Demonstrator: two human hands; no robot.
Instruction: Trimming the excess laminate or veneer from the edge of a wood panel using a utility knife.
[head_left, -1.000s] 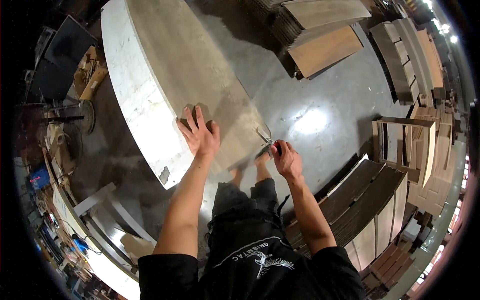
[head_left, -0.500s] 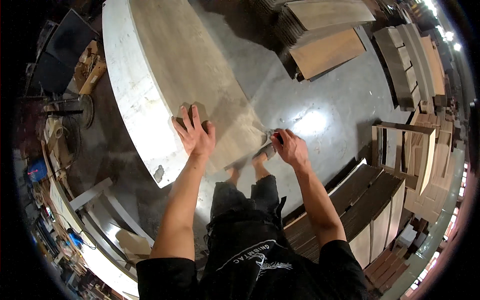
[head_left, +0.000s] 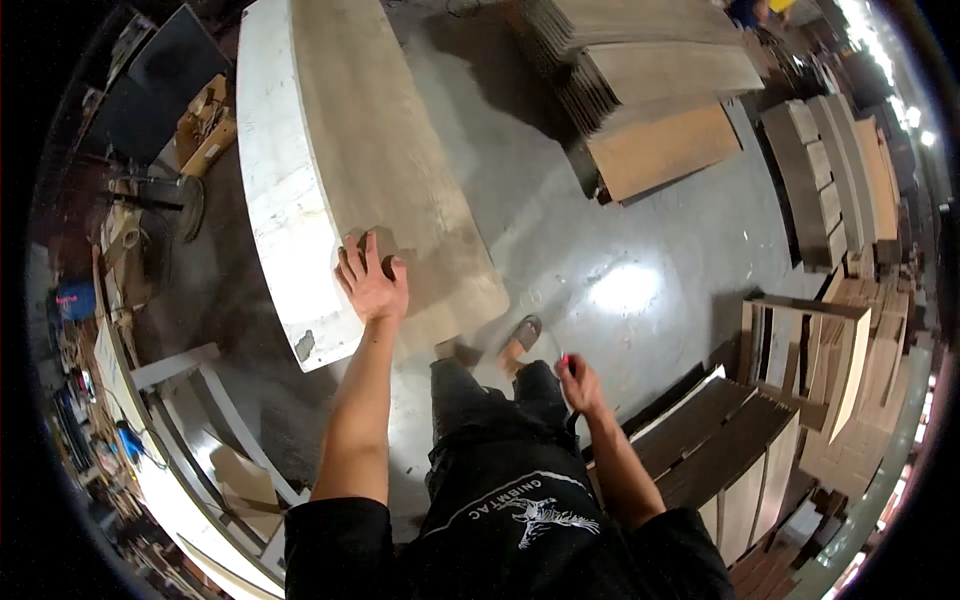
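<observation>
A long greyish-brown board (head_left: pixel 400 150) lies on a white board or tabletop (head_left: pixel 270 150) that shows along its left side. My left hand (head_left: pixel 372 288) rests near the board's left edge, close to its near end, with the fingers spread. Away from the board, to the right of its near corner, my right hand (head_left: pixel 581 384) is closed around a small tool with a red-pink end (head_left: pixel 565 360). The fingers hide most of that tool, so its kind cannot be told.
A stack of thin boards (head_left: pixel 665 75) stands at the far right, with a tan panel (head_left: pixel 665 150) beside it. Dark slatted panels (head_left: pixel 710 430) lie close by my right arm. A wooden frame (head_left: pixel 850 370) stands at the right. A cardboard box (head_left: pixel 208 125) sits at the far left.
My right hand has drawn back from the board's near right corner toward my body, the small tool still in it. My left hand stays on the board. The view has shifted slightly.
</observation>
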